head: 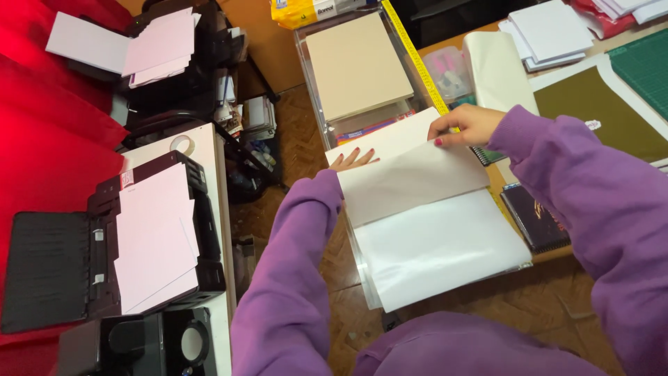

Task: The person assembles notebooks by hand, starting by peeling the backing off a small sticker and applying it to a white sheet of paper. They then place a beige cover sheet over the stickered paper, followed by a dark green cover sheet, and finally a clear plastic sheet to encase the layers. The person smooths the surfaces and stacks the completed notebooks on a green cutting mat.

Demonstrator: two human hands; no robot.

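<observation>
A stack of large white sheets (438, 244) lies in front of me, partly over a clear plastic box. My right hand (465, 125) pinches the far edge of the top white sheet (410, 177) and lifts it. My left hand (351, 159) is slid under that lifted sheet at its left edge, fingers flat, only the fingertips showing. Both arms wear purple sleeves.
A clear box (313, 83) holds beige card (356, 64) beyond the sheets. A yellow measuring tape (415, 59), spiral notebooks (536, 219), a green cutting mat (643, 66) and paper piles sit to the right. Printers (149, 244) loaded with paper stand at left.
</observation>
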